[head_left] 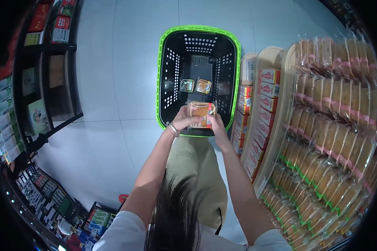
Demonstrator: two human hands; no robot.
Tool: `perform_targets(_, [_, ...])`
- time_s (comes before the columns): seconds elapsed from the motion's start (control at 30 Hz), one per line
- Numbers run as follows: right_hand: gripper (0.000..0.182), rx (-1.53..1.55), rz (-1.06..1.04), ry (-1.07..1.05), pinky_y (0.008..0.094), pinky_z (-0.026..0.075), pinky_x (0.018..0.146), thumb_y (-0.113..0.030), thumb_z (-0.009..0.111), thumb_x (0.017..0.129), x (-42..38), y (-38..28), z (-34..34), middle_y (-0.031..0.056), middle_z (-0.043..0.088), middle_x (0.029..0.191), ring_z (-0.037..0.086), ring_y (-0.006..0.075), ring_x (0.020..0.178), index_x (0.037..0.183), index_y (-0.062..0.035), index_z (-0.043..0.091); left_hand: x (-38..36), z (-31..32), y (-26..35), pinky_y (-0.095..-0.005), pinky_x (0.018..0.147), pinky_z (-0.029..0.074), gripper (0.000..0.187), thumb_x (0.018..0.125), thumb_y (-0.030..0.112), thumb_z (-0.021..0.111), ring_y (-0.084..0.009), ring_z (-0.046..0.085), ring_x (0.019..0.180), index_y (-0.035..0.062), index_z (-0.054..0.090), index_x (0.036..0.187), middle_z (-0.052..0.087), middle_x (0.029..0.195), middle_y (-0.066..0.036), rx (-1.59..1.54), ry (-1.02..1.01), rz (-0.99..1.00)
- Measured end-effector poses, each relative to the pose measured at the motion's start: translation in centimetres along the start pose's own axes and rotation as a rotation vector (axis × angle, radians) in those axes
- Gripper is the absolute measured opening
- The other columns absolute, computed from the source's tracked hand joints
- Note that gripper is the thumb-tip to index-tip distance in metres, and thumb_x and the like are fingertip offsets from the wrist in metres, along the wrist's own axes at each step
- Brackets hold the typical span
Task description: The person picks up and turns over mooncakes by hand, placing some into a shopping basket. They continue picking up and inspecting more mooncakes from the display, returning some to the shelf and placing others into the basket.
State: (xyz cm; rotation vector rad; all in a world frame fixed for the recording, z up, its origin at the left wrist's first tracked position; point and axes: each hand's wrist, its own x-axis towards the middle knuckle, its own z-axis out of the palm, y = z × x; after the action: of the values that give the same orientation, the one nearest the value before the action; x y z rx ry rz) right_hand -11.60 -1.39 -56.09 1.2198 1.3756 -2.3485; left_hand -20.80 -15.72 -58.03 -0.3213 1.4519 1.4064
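A clear-wrapped package of brown food with a red and white label (202,109) is held between my two hands, over the near end of a black basket with a green rim (158,75). My left hand (182,119) grips its left side and my right hand (216,121) its right side, near the label. Farther down, on the basket's floor, lie two small packs side by side: a greenish one (187,85) and an orange-brown one (203,86).
Shelves of wrapped brown goods (339,96) fill the right side. Red and white boxes (269,90) stand in a rack beside the basket. Dark shelving (67,83) with goods runs along the left. Pale floor tiles (113,62) lie between.
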Motion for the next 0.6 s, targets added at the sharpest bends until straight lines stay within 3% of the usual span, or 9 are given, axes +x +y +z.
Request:
perform_targets(0.07, [0.035,-0.002,0.052,-0.023,0.0263,0.039,0.086,-0.025,0.052,0.088,4.0,2.3,-0.8,0.006,0.058,0.102,0.053,0.0122,0.095,0.113,0.0001,0.051,5.2,-1.5,-3.3,-0.031,0.092,0.043,0.073,0.066,0.016,0.08,-0.0169,0.054,0.106,-0.005,0.037,0.122,0.055,0.115,-0.011,-0.06,-0.04,0.027])
perform_targets(0.2, [0.036,-0.045,0.154,0.01,0.0266,0.045,0.073,-0.028,0.055,0.084,11.3,6.9,-2.6,0.0068,0.06,0.095,0.058,0.0136,0.083,0.107,0.0003,0.055,11.1,-2.6,-5.3,-0.0316,0.086,0.048,0.061,0.067,0.007,0.073,-0.0188,0.058,0.099,-0.0002,0.045,0.12,0.058,0.107,-0.011,-0.229,-0.048,-0.194])
perform_targets(0.33, [0.034,-0.059,0.329,-0.042,0.0264,0.044,0.078,-0.03,0.054,0.084,16.8,11.0,-4.7,0.0054,0.058,0.095,0.057,0.0132,0.086,0.106,-0.004,0.054,16.8,-4.1,-10.2,-0.0312,0.083,0.05,0.061,0.066,0.008,0.073,-0.0188,0.06,0.095,-0.0011,0.045,0.119,0.059,0.107,-0.011,-0.166,-0.012,-0.25])
perform_targets(0.43, [0.025,-0.168,0.452,-0.028,0.0225,0.037,0.06,-0.031,0.056,0.081,20.7,13.2,-5.8,0.0004,0.055,0.075,0.048,0.0081,0.062,0.092,-0.0076,0.056,21.1,-5.5,-13.0,-0.0311,0.086,0.047,0.06,0.064,0.016,0.072,-0.0196,0.059,0.098,0.002,0.052,0.118,0.061,0.106,-0.01,-0.015,0.032,-0.147])
perform_targets(0.53, [0.025,-0.233,0.472,0.014,0.0234,0.039,0.06,-0.03,0.056,0.081,23.8,16.7,-6.9,0.0007,0.055,0.075,0.049,0.0078,0.063,0.093,-0.0075,0.056,24.1,-6.3,-14.5,-0.0293,0.088,0.045,0.073,0.061,0.019,0.075,-0.0195,0.057,0.101,0.0004,0.044,0.125,0.058,0.112,-0.011,-0.015,0.033,-0.213])
perform_targets(0.6, [0.027,-0.307,0.497,-0.025,0.0254,0.041,0.062,-0.029,0.055,0.083,26.4,19.6,-8.2,0.0027,0.057,0.08,0.052,0.0096,0.068,0.097,-0.0052,0.056,25.8,-6.2,-15.9,-0.0306,0.088,0.045,0.073,0.061,0.025,0.072,-0.0199,0.056,0.101,0.0018,0.044,0.125,0.058,0.11,-0.011,0.073,0.065,-0.141])
